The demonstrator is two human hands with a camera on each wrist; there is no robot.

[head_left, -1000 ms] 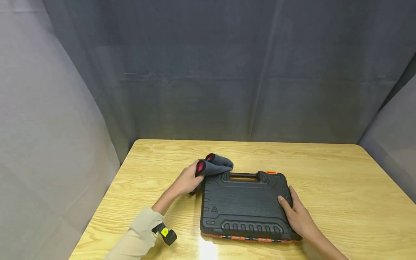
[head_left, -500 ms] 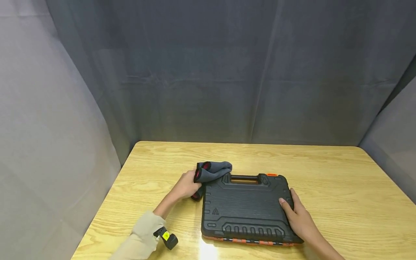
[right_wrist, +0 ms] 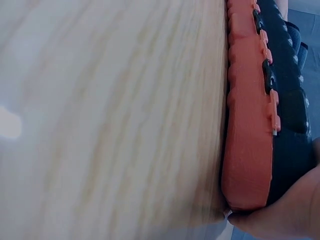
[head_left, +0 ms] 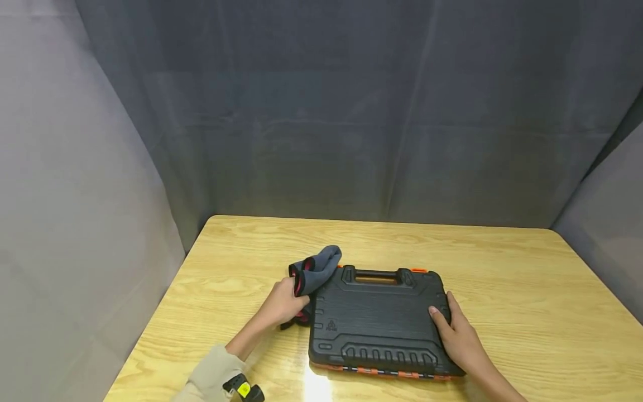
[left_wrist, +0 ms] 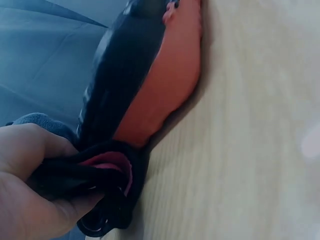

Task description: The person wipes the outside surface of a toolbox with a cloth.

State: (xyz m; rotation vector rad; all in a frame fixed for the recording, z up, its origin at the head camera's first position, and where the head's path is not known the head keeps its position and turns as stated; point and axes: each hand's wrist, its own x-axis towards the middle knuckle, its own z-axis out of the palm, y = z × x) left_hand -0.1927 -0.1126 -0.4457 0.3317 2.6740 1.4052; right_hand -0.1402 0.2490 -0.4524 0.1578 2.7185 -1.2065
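A black plastic tool case [head_left: 379, 312] lies flat on the wooden table, its handle toward the back. An orange lower half [right_wrist: 247, 120] and several hinges show in the right wrist view. My left hand [head_left: 282, 304] pinches a soft grey cloth [head_left: 324, 269] with black edging and a pink inner side. Bunched in folds, the cloth overlaps the case's back left corner and hangs down beside its left side. In the left wrist view, thumb and fingers [left_wrist: 30, 145] close on the cloth. My right hand [head_left: 462, 340] grips the case's right side, thumb on top.
The wooden table [head_left: 542, 301] extends around the case on all sides. A dark grey curtain [head_left: 321, 123] hangs behind its far edge, with lighter fabric [head_left: 75, 223] at the left. A small black device with a yellow mark [head_left: 244, 389] sits on my left wrist.
My left hand has drawn the grey cloth leftward and toward me, so less of it lies over the case's back left corner. The right hand and the case stay nearly still.
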